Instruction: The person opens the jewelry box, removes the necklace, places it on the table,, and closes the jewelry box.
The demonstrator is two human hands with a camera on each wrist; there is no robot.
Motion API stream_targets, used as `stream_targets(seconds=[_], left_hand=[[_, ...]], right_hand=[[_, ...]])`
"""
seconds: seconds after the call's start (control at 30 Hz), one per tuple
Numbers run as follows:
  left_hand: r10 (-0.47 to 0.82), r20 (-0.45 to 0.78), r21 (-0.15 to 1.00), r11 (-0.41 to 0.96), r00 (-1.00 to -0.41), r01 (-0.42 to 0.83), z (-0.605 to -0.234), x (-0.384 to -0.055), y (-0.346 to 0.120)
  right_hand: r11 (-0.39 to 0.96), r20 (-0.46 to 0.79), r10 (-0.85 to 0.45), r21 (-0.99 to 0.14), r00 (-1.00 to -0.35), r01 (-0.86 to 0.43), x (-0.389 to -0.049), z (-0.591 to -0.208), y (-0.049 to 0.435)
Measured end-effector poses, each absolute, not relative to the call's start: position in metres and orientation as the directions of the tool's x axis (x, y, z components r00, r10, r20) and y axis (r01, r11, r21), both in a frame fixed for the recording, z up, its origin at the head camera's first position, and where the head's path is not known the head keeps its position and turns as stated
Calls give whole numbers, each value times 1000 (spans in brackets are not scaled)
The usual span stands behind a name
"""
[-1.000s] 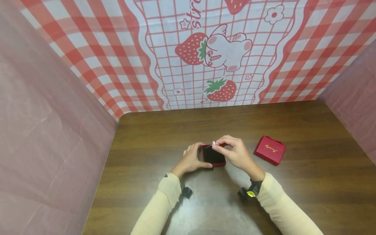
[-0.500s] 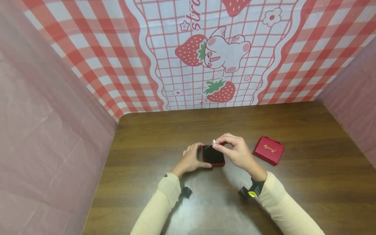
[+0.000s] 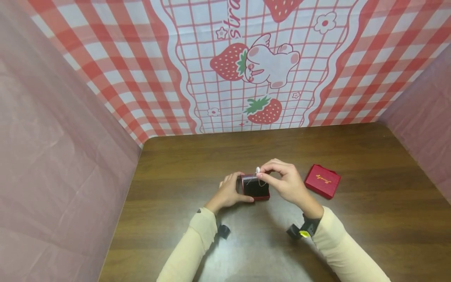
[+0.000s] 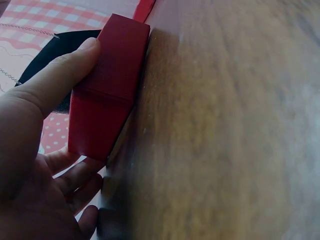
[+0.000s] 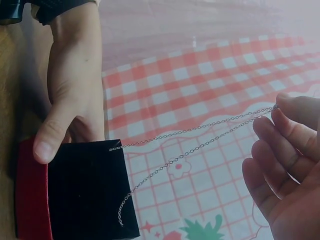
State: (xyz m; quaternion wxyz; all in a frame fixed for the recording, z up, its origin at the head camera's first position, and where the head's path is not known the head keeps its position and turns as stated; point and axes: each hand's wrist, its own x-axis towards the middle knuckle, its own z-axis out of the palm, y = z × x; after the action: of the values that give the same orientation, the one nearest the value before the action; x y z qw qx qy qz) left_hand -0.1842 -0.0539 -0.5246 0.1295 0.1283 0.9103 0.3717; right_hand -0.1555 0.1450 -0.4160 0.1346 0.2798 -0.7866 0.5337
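My left hand [image 3: 229, 192] grips a small red jewelry box [image 4: 102, 120], thumb on its near wall and fingers round the far side. A black pad [image 5: 85, 192] stands tilted up out of the box, its edge raised above the rim. From the pad's two corners runs a thin silver necklace chain [image 5: 172, 162], drawn taut on one strand and slack on the other. Thumb and forefinger of my right hand [image 3: 283, 182] pinch the necklace above the box, with a small white piece [image 3: 258, 170] at the fingertips in the head view.
The red box lid [image 3: 323, 181] with gold lettering lies right of the hands on the wooden table [image 3: 183, 156]. A checked strawberry cloth [image 3: 197, 90] hangs behind, and pinkish cloth [image 3: 70, 156] walls both sides.
The right hand has risen slightly, and the pad's far edge has lifted, showing a pale strip at the back of the box. The left hand stays in place.
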Motion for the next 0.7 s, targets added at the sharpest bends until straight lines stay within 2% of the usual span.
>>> stream_targets(seconds=[0.37, 0.7], left_hand=[[375, -121, 680, 706, -919, 199, -521, -184, -54], [398, -98, 718, 663, -912, 213, -515, -178, -57]], right_hand=[[286, 520, -289, -754, -804, -591, -158, -415, 150], [254, 517, -303, -766, -800, -591, -159, -419, 151]])
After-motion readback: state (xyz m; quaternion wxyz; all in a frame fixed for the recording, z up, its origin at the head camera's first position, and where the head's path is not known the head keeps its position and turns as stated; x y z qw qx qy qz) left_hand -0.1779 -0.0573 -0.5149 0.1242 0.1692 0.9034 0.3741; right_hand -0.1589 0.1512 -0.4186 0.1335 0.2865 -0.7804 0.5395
